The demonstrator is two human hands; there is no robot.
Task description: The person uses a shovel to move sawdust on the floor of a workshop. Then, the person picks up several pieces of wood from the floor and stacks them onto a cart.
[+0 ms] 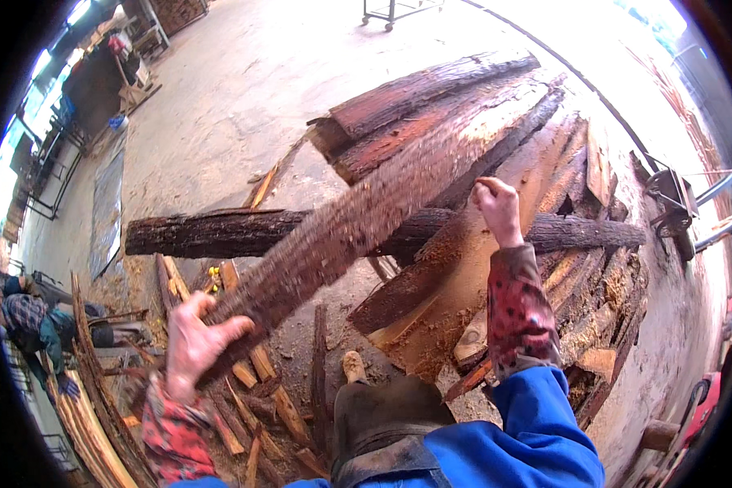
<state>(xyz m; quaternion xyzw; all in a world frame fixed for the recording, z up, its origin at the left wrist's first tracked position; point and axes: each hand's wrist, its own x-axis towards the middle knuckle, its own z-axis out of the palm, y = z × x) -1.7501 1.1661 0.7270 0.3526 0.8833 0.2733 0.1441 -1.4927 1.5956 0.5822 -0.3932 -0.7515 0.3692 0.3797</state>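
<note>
The left hand (193, 343) clamps the near end of the long, rough, brown bark slab (364, 210), its axis running diagonally forward-right; the right hand (498, 210), fingers curled together, sits apart, rightward.

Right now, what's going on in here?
A person's left hand grips the near part of a long bark-covered slab, which slants away across a dark length of wood. The right hand is curled, seemingly apart from that slab, over a pile of rough slabs. Split wood pieces lie on the floor below, and another person is at the left edge.
</note>
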